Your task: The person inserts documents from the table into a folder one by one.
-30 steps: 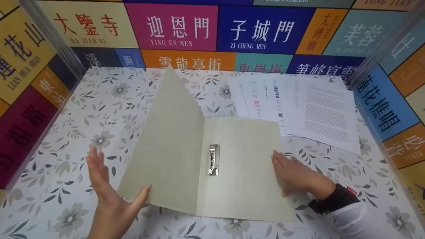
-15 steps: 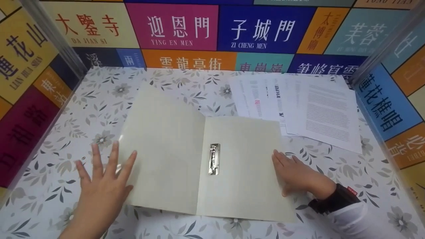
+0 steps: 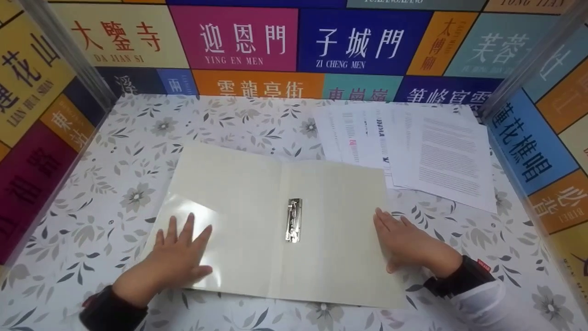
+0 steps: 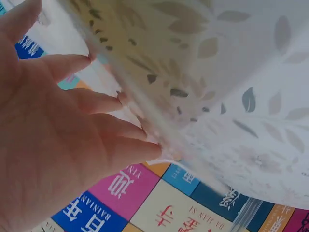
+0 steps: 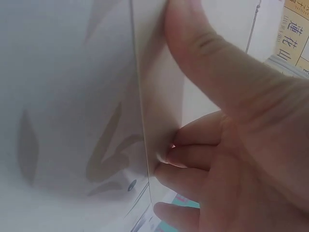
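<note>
1. The left hand (image 3: 177, 257) has its fingers spread over the left cover of a pale folder (image 3: 239, 197).
2. The right hand (image 3: 406, 241) rests at the folder's right edge, fingers close together.
3. Between them the folder lies open on the flowered surface (image 3: 101, 230), a metal clip (image 3: 294, 220) just right of its fold.
4. Past its right half, printed papers (image 3: 448, 156) overlap.
5. Behind stand colourful lettered panels (image 3: 239, 41).

Room to pass over folder (image 3: 239, 193) betw. L fingers (image 3: 187, 232) & R fingers (image 3: 389, 222), but metal clip (image 3: 294, 220) in way nr. mid.
</note>
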